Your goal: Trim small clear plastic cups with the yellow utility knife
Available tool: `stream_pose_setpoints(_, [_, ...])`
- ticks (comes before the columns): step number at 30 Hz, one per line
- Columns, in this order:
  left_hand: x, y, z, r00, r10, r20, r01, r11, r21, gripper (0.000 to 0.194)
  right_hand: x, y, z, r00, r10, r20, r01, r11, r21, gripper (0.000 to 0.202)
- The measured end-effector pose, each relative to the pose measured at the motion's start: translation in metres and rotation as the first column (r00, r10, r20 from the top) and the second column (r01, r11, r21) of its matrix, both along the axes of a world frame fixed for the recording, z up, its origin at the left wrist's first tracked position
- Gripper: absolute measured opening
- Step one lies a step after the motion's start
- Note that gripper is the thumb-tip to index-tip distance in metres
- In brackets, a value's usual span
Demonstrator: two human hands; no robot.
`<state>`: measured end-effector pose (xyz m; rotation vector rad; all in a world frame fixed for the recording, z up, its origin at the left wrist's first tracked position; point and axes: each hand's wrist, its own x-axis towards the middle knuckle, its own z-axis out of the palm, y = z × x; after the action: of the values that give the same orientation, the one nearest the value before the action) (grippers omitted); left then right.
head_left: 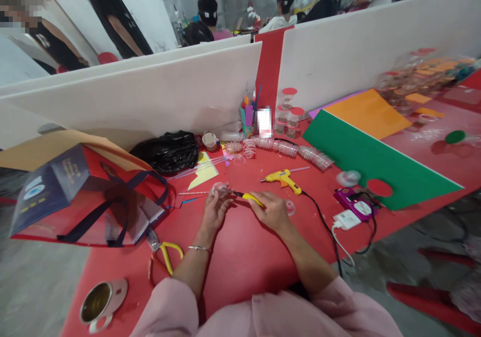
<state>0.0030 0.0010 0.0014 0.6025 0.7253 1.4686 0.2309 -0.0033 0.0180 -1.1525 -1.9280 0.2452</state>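
Note:
Over the middle of the red table, my left hand [215, 209] has its fingers closed round a small clear plastic cup [219, 190]. My right hand [273, 211] grips a slim tool with a yellow handle [253, 199]; its dark front end points left and meets the cup or lies right beside it. Whether it is a knife or another tool is too small to tell. Beyond my right hand lies a yellow hot glue gun [283, 178] with a glue stick in its back. A clear plastic ring [289, 207] lies by my right wrist.
Nested clear cups [278, 146] curve along the back. To the left are a gift bag [90, 192], a black plastic bag [165, 151], scissors [165, 254] and a mug of liquid [101, 302]. A green board [376, 161] and a purple power strip [353, 204] lie right.

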Motion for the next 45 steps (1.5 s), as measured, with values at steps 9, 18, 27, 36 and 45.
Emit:
stream_pose_setpoints(9, [0.001,0.0,0.005,0.998,0.059,0.011,-0.059,0.998,0.008,0.048,0.0,0.001,0.005,1.0,-0.003,0.007,0.003,1.0,0.012,0.026])
stream_pose_setpoints(18, [0.0,0.0,0.0,0.998,0.035,-0.048,-0.034,0.999,0.032,0.051,0.002,0.002,0.006,0.999,-0.002,0.032,0.001,1.0,0.016,0.027])
stream_pose_setpoints(27, [0.0,-0.003,0.005,1.0,0.006,0.011,-0.006,1.0,0.009,0.049,0.009,0.006,0.006,0.998,0.017,0.06,-0.017,1.0,0.001,0.032])
stream_pose_setpoints(36, [-0.004,-0.001,0.006,0.995,0.03,0.092,-0.024,0.998,-0.064,0.037,0.008,0.003,0.011,0.994,0.104,-0.02,-0.105,0.992,-0.063,0.032])
stream_pose_setpoints(45, [-0.005,-0.001,0.003,0.998,-0.001,0.062,0.005,0.998,-0.058,0.038,0.002,-0.001,0.015,0.995,0.09,-0.04,-0.092,0.995,-0.049,0.033])
